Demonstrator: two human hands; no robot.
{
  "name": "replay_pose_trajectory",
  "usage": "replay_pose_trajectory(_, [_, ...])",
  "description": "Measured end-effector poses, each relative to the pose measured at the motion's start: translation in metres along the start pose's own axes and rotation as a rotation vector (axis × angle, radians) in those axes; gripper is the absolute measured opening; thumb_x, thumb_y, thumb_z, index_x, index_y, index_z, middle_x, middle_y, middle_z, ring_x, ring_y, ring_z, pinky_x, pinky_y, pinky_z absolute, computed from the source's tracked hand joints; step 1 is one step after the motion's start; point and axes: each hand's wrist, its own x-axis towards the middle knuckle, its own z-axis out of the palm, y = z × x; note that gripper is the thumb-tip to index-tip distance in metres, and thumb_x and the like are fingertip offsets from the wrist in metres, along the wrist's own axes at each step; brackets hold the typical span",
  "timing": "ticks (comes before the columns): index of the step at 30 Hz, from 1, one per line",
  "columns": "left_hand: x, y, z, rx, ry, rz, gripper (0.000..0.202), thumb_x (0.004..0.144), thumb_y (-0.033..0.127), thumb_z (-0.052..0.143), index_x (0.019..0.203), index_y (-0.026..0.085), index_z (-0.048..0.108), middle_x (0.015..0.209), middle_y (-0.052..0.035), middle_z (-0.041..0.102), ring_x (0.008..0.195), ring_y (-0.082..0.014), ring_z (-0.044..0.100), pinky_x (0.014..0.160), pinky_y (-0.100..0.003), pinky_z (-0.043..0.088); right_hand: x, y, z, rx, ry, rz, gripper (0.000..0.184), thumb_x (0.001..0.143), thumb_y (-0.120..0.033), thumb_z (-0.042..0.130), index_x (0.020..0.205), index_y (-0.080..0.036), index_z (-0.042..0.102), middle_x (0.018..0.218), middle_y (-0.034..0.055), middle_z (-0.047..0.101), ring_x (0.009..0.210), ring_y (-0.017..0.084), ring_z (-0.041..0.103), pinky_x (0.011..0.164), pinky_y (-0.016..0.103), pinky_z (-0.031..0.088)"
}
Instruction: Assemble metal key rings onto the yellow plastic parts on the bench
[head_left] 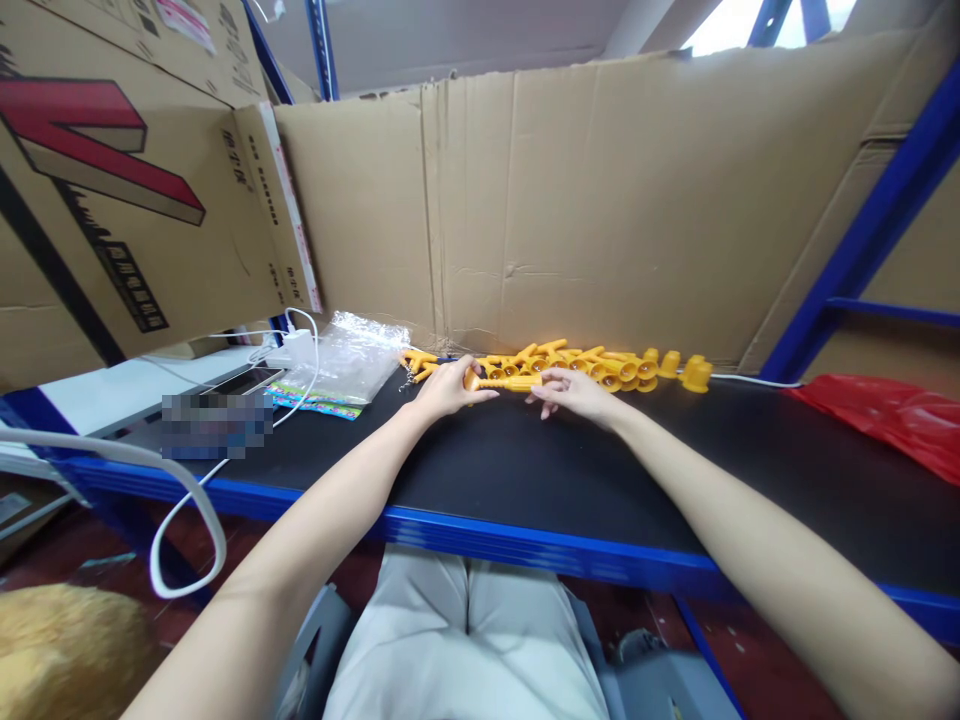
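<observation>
Above the black table top, my left hand (448, 388) is closed round the rounded left end of a yellow plastic piece (517, 383) with a narrow ribbed stem. My right hand (576, 395) pinches the other end of the same piece, which lies level between both hands. Right behind my hands runs a row of similar yellow plastic pieces (611, 380), stacked on their sides with round hollow ends facing me. Several yellow cup-shaped parts (696, 374) stand at the right end of that row. My fingers hide part of the held piece.
Clear plastic bags (352, 358) and a white cable (311, 365) lie left of my hands. A red plastic bag (889, 415) is at the far right. A cardboard wall (600, 210) closes off the back, and a large printed box (150, 190) stands at left. The blue table edge (510, 540) is in front.
</observation>
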Motion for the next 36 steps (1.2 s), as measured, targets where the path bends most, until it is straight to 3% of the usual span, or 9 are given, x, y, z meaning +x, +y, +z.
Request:
replay_pose_trajectory(8, [-0.001,0.005,-0.003,0.016,0.033,-0.005,0.050,0.065,0.061,0.063,0.092,0.020,0.053,0.065,0.0029,0.052,0.058,-0.0122,0.047,0.055,-0.022,0.033,0.000,-0.004,0.004,0.042,0.018,0.026,0.044,0.079,-0.053,0.055,0.077,-0.009,0.060,0.068,0.0111,0.068,0.040,0.009,0.054,0.045,0.022,0.042])
replay_pose_trajectory(15, [-0.002,0.011,-0.006,0.048,0.026,0.002,0.050,0.066,0.061,0.062,0.094,0.021,0.052,0.068,0.0017,0.055,0.061,-0.0140,0.051,0.057,-0.023,0.034,0.005,0.002,0.008,0.241,0.052,0.162,0.043,0.081,-0.053,0.053,0.074,-0.011,0.059,0.061,0.0095,0.065,0.043,0.011,0.057,0.036,0.019,0.040])
replay_pose_trajectory(19, [-0.001,0.013,-0.007,0.067,0.009,-0.007,0.050,0.065,0.061,0.062,0.094,0.021,0.052,0.066,0.0022,0.054,0.060,-0.0142,0.051,0.056,-0.023,0.033,0.004,0.000,0.005,0.266,-0.024,0.271,0.046,0.083,-0.055,0.047,0.075,-0.011,0.059,0.063,0.0100,0.065,0.042,0.010,0.056,0.036,0.020,0.041])
replay_pose_trajectory(21, [0.000,0.012,-0.007,0.063,0.005,-0.019,0.050,0.065,0.062,0.062,0.094,0.022,0.052,0.063,0.0029,0.052,0.059,-0.0140,0.049,0.055,-0.023,0.033,0.003,-0.001,0.004,0.244,-0.051,0.251,0.045,0.085,-0.053,0.046,0.082,-0.011,0.060,0.072,0.0117,0.068,0.044,0.010,0.057,0.040,0.020,0.044])
replay_pose_trajectory(25, [0.000,0.009,-0.008,0.050,0.020,-0.039,0.051,0.064,0.062,0.062,0.092,0.021,0.052,0.062,0.0035,0.050,0.057,-0.0134,0.048,0.055,-0.022,0.032,0.002,-0.002,0.003,0.195,0.001,0.057,0.031,0.081,-0.037,0.061,0.100,-0.013,0.057,0.092,0.0111,0.069,0.059,0.012,0.064,0.054,0.021,0.049])
replay_pose_trajectory(29, [-0.002,0.010,-0.008,0.050,0.038,-0.036,0.050,0.064,0.062,0.062,0.092,0.021,0.052,0.063,0.0028,0.052,0.058,-0.0135,0.050,0.056,-0.022,0.033,0.001,-0.002,0.006,0.132,0.047,0.017,0.033,0.080,-0.042,0.060,0.090,-0.010,0.061,0.082,0.0116,0.070,0.055,0.012,0.064,0.057,0.023,0.050])
replay_pose_trajectory(36, [-0.005,0.019,-0.011,0.070,0.056,-0.009,0.048,0.066,0.058,0.064,0.092,0.021,0.050,0.068,0.0013,0.057,0.064,-0.0155,0.055,0.058,-0.023,0.035,0.001,-0.009,0.014,0.275,0.131,0.121,0.039,0.081,-0.046,0.057,0.077,-0.007,0.063,0.063,0.0130,0.067,0.047,0.014,0.061,0.052,0.024,0.053])
